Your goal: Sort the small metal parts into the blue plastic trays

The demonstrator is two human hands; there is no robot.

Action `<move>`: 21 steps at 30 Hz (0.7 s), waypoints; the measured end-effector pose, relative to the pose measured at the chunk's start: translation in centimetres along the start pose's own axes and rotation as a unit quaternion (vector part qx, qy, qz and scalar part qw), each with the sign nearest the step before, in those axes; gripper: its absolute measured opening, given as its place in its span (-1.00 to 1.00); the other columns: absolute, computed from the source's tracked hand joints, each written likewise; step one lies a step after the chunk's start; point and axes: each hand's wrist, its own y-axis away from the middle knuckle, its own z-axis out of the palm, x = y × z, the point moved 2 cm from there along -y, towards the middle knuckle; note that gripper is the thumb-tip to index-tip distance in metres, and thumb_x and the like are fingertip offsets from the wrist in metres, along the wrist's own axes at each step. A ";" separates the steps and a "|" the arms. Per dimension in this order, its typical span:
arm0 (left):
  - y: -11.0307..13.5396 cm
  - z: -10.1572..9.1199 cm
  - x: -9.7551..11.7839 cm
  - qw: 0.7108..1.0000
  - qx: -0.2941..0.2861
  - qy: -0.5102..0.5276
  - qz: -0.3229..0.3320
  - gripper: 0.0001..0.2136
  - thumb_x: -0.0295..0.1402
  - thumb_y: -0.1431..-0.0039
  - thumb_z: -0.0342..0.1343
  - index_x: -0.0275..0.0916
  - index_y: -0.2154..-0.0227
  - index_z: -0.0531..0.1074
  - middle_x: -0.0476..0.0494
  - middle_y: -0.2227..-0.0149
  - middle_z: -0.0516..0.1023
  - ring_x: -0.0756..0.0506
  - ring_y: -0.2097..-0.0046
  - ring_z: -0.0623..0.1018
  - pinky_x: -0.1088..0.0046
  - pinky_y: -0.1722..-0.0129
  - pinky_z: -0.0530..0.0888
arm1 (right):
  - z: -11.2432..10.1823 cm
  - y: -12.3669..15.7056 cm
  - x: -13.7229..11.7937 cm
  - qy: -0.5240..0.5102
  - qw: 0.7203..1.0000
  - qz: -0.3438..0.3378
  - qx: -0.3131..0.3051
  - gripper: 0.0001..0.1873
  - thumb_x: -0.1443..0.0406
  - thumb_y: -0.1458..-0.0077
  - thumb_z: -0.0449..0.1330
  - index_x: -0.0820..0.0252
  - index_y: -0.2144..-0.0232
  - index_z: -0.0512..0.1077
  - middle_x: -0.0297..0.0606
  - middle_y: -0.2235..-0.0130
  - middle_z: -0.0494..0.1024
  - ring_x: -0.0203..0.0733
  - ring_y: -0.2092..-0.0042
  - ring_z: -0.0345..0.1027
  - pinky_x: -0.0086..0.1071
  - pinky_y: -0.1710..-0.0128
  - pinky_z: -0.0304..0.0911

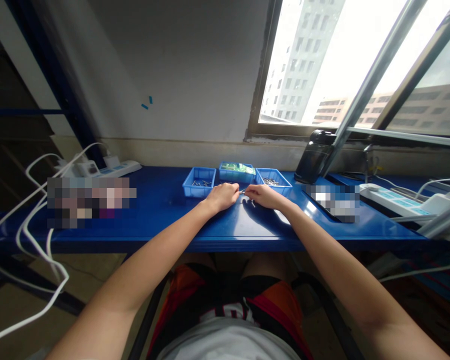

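My left hand (223, 195) and my right hand (263, 195) rest close together on the blue bench (165, 220), fingertips almost meeting. Both pinch a tiny metal part (242, 191) between them; it is too small to tell its shape. Another small metal piece (252, 202) lies on the bench just under my right fingers. Behind my hands stand three blue trays: the left tray (199, 181) holds a few small metal parts, the middle tray (236, 172) holds green items, the right tray (273, 181) holds several small metal parts.
A black device (315, 157) stands at the back right by the window sill. White power strips lie at the left (114, 168) and right (388, 196), with white cables (33, 220) looping off the left edge. A dark flat object (315, 196) lies right of my hands.
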 end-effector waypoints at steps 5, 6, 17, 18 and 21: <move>0.0 0.0 0.0 1.000 -0.003 -0.003 -0.001 -0.78 -0.25 -0.20 -0.14 -0.18 0.27 0.38 -0.16 0.29 0.53 -0.15 0.24 0.53 0.41 0.30 0.39 | -0.1 0.1 -0.2 0.001 1.000 -0.006 0.003 -0.74 0.18 -0.07 0.04 0.22 0.34 0.44 -0.30 0.47 0.49 -0.31 0.44 0.30 -0.48 0.41 0.15; 0.0 0.1 0.0 1.000 -0.009 -0.004 -0.001 -0.78 -0.26 -0.19 -0.14 -0.18 0.27 0.38 -0.16 0.29 0.54 -0.15 0.24 0.53 0.41 0.29 0.39 | -0.1 0.1 -0.3 0.001 1.000 -0.007 0.001 -0.74 0.18 -0.07 0.04 0.21 0.34 0.44 -0.30 0.46 0.48 -0.31 0.44 0.30 -0.48 0.41 0.16; 0.1 0.1 0.1 1.000 -0.016 -0.005 -0.010 -0.79 -0.27 -0.19 -0.13 -0.20 0.28 0.38 -0.17 0.26 0.52 -0.14 0.23 0.51 0.41 0.27 0.38 | -0.1 0.1 -0.3 0.014 1.000 -0.015 0.007 -0.75 0.18 -0.06 0.04 0.21 0.35 0.44 -0.30 0.47 0.48 -0.33 0.45 0.26 -0.48 0.40 0.14; 0.1 0.1 0.1 1.000 -0.013 -0.003 -0.005 -0.79 -0.28 -0.19 -0.13 -0.20 0.28 0.38 -0.16 0.25 0.51 -0.13 0.22 0.51 0.42 0.27 0.38 | -0.1 0.1 -0.3 0.014 1.000 -0.016 0.009 -0.75 0.19 -0.05 0.04 0.21 0.35 0.44 -0.31 0.47 0.47 -0.33 0.45 0.26 -0.48 0.41 0.14; 0.0 0.2 0.2 1.000 -0.004 -0.003 0.020 -0.80 -0.31 -0.19 -0.14 -0.21 0.29 0.38 -0.16 0.24 0.50 -0.11 0.21 0.50 0.44 0.26 0.38 | -0.1 0.1 -0.2 0.015 1.000 -0.020 0.014 -0.75 0.19 -0.05 0.04 0.20 0.36 0.44 -0.31 0.48 0.47 -0.33 0.46 0.26 -0.48 0.41 0.14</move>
